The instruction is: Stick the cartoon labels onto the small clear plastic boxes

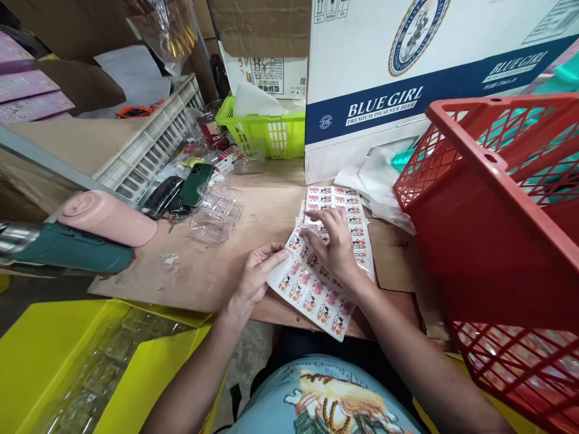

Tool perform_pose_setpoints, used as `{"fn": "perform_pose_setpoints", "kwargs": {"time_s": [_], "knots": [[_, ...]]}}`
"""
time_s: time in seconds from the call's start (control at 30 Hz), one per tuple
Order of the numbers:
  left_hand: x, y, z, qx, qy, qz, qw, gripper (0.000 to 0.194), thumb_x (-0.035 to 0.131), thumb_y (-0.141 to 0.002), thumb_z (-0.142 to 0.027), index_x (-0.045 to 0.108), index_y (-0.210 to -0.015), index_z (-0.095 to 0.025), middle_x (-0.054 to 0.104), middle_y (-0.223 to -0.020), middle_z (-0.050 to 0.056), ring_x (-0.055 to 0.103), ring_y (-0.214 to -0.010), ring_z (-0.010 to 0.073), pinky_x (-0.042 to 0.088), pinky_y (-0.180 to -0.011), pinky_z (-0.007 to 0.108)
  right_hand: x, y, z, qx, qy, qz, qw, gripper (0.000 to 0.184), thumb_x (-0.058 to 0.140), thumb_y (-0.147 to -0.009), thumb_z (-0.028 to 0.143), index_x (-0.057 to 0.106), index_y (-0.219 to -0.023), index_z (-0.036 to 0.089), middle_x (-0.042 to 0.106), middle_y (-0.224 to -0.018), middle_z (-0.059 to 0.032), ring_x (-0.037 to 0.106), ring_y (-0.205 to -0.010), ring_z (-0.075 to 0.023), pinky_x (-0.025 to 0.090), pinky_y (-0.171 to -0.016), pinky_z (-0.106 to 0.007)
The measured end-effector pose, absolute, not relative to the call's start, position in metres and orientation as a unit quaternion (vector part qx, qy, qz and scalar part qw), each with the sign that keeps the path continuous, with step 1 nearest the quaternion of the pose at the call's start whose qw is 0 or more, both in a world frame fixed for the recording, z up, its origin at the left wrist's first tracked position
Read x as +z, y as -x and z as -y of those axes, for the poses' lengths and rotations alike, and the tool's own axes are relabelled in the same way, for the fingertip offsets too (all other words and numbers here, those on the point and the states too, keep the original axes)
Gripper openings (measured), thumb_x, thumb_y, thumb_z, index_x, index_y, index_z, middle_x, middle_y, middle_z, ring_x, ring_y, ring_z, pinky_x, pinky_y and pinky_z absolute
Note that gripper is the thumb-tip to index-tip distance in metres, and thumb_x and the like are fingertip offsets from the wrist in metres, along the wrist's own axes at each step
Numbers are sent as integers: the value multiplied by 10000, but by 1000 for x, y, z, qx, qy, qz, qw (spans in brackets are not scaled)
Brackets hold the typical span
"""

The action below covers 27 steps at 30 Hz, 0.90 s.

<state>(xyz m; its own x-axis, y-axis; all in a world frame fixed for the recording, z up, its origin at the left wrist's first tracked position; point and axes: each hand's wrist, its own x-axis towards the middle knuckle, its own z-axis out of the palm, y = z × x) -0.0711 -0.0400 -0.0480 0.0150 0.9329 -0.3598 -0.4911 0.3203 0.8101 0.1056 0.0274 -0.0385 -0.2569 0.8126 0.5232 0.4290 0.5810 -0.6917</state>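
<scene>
A white sheet of stickers (pixel 312 283), printed with rows of orange-and-black and pink cartoon figures, lies at a slant over the table's front edge. My left hand (pixel 257 272) pinches its left edge between thumb and fingers. Over the sheet's upper part is my right hand (pixel 335 244), thumb and fingers apart; whether its fingertips touch the paper is hard to tell. More sticker sheets (pixel 360 232) of the same kind lie beneath and behind, partly hidden by my right hand. Small clear plastic boxes (pixel 210 223) sit to the left on the wooden table (pixel 190 271).
A tall red crate (pixel 434 259) stands close on the right, before a white beer carton (pixel 366 72). Behind is a green basket (pixel 280 129). A phone (pixel 196 184), pink bottle (pixel 108 218) and teal flask (pixel 81 247) lie left. Below is a yellow box (pixel 54 349) holding clear packaging.
</scene>
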Motion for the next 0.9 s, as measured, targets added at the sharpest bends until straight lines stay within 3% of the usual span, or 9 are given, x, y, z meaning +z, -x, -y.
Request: {"fn": "perform_pose_setpoints", "kwargs": {"time_s": [0.13,0.33,0.57,0.63,0.73,0.77,0.8,0.9], "knots": [[-50,67,37,573,-222,-452,647,239,852,-670,-244,733,-852,-144,750,-837,16,672,-754,116,523,-757,231,-37,-100,-13,166,330,837,403,133,616,-930,265,696,-1026,218,663,-912,-85,529,-889,-247,455,-793,-416],[-51,66,39,574,-259,-462,624,243,848,-686,-255,760,-891,-159,759,-859,19,676,-778,107,520,-778,223,-41,-92,-6,201,332,833,395,180,560,-960,241,734,-949,196,679,-826,-86,520,-815,-229,468,-734,-382],[-61,66,37,571,-271,-496,595,263,846,-671,-286,742,-881,-166,742,-865,25,665,-771,129,520,-783,261,-43,-97,-17,320,404,698,496,161,605,-896,253,666,-757,202,646,-712,-32,555,-701,-185,455,-693,-336],[-63,71,37,570,-334,-548,513,240,809,-713,-305,737,-898,-171,721,-890,42,659,-814,156,519,-800,285,-42,-104,-24,315,437,652,534,180,561,-933,289,642,-800,200,640,-747,-31,568,-714,-178,458,-686,-319],[-56,71,39,560,-451,-624,306,267,777,-751,-308,747,-997,-208,665,-1074,89,602,-1077,237,467,-977,354,-34,-115,-32,276,462,616,575,186,526,-964,335,631,-889,202,638,-835,-47,580,-775,-186,463,-710,-321],[-51,68,39,552,-476,-624,282,260,765,-767,-323,754,-1006,-221,649,-1115,96,574,-1136,255,440,-1021,367,-30,-117,-32,252,465,617,583,169,546,-957,340,634,-904,206,639,-850,-50,582,-790,-191,463,-727,-328],[-45,62,38,547,-488,-608,305,238,738,-798,-361,762,-991,-224,650,-1121,102,567,-1154,267,430,-1037,376,-27,-119,-31,223,463,627,585,144,573,-945,335,641,-913,212,642,-850,-50,581,-793,-196,464,-747,-340],[-23,42,31,555,-418,-474,541,378,603,-882,-512,773,-898,-175,710,-1006,120,645,-1033,275,495,-948,397,-21,-120,-22,143,411,706,559,53,631,-911,274,665,-914,235,654,-791,-35,570,-749,-202,455,-860,-420]]}}
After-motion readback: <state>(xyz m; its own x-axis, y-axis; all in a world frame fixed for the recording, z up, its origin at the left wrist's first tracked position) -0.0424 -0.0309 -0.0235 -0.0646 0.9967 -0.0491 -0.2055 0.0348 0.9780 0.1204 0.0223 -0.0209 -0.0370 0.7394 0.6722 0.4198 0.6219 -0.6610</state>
